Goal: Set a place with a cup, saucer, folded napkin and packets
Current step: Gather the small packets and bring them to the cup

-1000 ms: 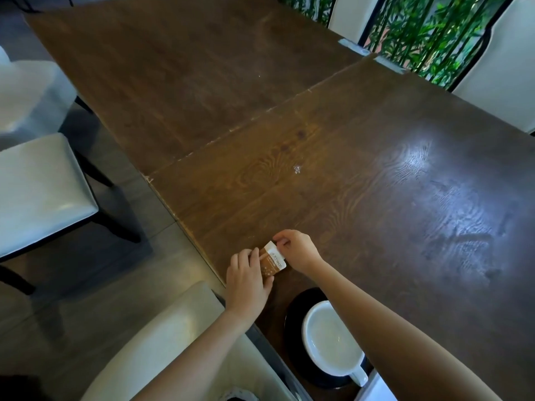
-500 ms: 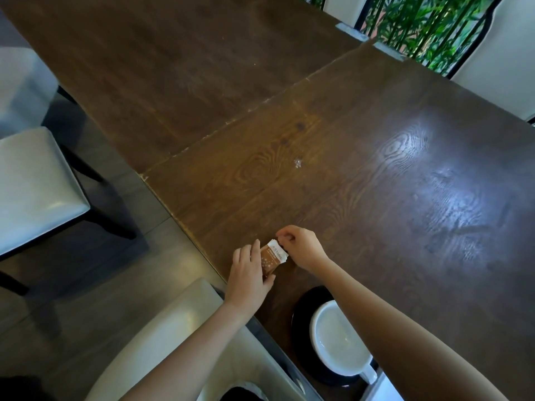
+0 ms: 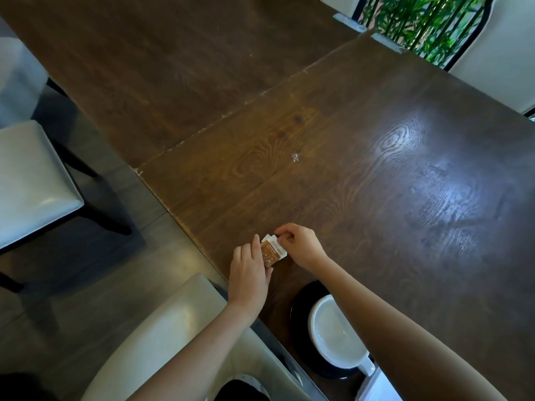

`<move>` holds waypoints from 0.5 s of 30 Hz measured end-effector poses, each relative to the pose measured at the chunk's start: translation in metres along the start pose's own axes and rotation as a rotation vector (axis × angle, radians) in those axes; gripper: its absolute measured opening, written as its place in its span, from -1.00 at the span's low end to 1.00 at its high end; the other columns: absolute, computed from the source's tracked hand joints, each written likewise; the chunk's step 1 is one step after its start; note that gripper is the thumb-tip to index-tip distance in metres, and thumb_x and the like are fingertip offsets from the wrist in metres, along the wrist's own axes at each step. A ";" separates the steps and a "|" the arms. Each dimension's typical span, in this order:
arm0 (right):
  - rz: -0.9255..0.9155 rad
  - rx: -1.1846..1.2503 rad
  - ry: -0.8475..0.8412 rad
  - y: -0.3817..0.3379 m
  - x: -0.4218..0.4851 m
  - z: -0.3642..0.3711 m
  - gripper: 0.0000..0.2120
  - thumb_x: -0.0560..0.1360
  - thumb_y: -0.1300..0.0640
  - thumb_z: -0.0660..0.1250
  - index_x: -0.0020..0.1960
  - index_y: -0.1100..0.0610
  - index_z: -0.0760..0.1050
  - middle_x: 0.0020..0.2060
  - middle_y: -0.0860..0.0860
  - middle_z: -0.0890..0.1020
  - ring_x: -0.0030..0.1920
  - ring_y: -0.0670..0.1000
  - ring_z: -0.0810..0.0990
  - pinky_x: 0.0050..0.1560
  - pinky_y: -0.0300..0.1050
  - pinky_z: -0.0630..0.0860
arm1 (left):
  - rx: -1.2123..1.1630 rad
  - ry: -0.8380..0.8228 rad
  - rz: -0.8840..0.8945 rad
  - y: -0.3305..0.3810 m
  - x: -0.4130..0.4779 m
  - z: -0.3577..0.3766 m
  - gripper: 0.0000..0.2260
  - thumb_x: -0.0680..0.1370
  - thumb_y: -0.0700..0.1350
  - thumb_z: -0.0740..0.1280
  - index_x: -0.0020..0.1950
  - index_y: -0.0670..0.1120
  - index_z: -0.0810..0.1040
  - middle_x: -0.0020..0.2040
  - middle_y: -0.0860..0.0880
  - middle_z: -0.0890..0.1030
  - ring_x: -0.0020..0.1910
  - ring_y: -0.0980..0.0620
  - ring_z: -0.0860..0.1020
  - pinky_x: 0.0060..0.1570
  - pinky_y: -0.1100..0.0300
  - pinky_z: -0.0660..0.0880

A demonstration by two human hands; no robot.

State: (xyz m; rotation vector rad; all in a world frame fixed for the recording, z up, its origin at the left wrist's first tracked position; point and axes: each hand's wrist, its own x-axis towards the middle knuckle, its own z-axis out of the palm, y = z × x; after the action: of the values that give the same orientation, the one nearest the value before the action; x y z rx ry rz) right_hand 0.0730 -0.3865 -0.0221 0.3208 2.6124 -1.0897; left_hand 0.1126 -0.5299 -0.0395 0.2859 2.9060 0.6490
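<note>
Packets (image 3: 272,253), likely light, thin and slippery paper, sit near the counter (image 3: 347,169) edge beyond the cup (image 3: 335,334), held in the grip of your left hand (image 3: 249,273) with your right hand (image 3: 298,246) pinching their top corner, so take them by the flat faces without crushing.

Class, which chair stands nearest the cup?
The cream chair at the picture's bottom, just left of the cup; the grey-seated chair stands farther left, the white ones across the table.
</note>
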 end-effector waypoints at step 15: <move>-0.161 -0.303 -0.190 -0.007 -0.004 -0.001 -0.52 0.51 0.22 0.27 0.39 0.05 0.26 0.25 0.07 0.38 0.27 0.07 0.38 0.21 -0.04 0.46 | 0.021 0.003 -0.004 0.000 -0.005 0.001 -0.35 0.49 0.01 0.35 0.49 -0.11 0.14 0.30 -0.07 0.43 0.26 0.01 0.35 0.25 0.17 0.36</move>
State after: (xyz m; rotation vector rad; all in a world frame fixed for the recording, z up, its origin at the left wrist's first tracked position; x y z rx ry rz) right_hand 0.0745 -0.3907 -0.0159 -0.0584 2.6119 -0.7117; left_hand 0.1173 -0.5309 -0.0400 0.2816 2.9172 0.6188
